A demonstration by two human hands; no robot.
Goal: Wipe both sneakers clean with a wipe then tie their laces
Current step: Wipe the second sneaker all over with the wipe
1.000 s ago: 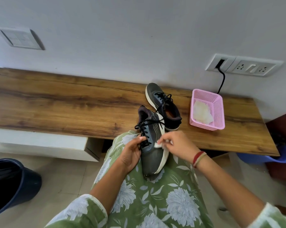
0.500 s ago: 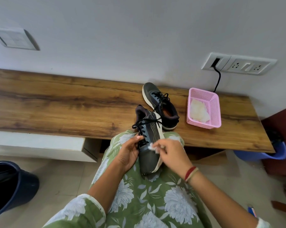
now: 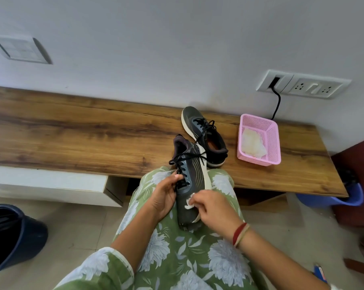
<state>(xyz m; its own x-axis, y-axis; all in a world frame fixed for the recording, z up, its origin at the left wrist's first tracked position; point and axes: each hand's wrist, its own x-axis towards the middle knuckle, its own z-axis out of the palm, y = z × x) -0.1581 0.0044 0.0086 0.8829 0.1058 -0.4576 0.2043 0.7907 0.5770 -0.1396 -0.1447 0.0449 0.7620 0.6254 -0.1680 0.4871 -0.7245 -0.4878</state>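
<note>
While left hand [image 3: 163, 195] grips the lap sneaker [image 3: 193, 174], right hand [image 3: 214, 208] pinches a wipe [image 3: 189, 203] against its toe. Pink basket [image 3: 272, 141] holds spare wipes [image 3: 252, 144].

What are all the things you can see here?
lap sneaker: 1, dark grey, on the lap
table sneaker: 1, dark grey, on the table
wipe: 1, white, against the lap sneaker
basket: 1, pink, on the table's right part
spare wipes: 1 pile, white, in the basket
table: 1, brown wood, along the wall
socket plate: 1, white, wall above basket
switch plate: 1, white, wall, far left
bin: 1, dark blue, floor, left
tub: 1, blue, floor, right
dress: 1, green, flowered, over the lap
left hand: 1, grips the lap sneaker
right hand: 1, pinches the wipe
</note>
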